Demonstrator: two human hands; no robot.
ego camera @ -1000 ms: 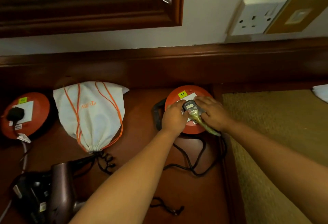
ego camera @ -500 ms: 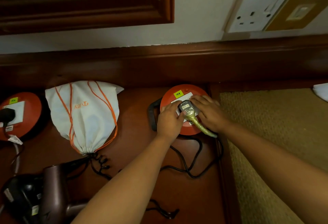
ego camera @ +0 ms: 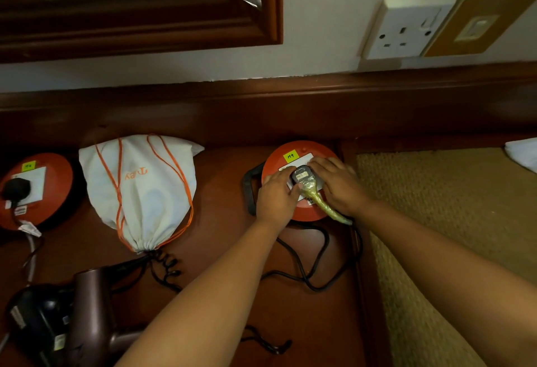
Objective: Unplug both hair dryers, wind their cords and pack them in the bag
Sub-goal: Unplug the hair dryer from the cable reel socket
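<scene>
Left hand [ego camera: 276, 196] pinches the dark grey plug [ego camera: 301, 176], seated in the round orange cable reel [ego camera: 293, 211]. Right hand [ego camera: 338, 185] lies flat on the reel's white socket plate, fingers straight. Cord at the plug is wrapped in yellowish clear film [ego camera: 322, 202]. White drawstring bag [ego camera: 139, 189], orange cords, lies left on the glossy wooden desk [ego camera: 220, 239]. Brown hair dryer [ego camera: 87, 314] lower left; second reel [ego camera: 35, 189] still has a black plug in it.

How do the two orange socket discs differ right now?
The right disc has both hands on it: left hand by the grey plug, right hand pressing its face. The left disc is untouched and holds a black plug. The right disc's cord is wrapped in yellowish film; the left's is not. Both carry a yellow label.
</scene>
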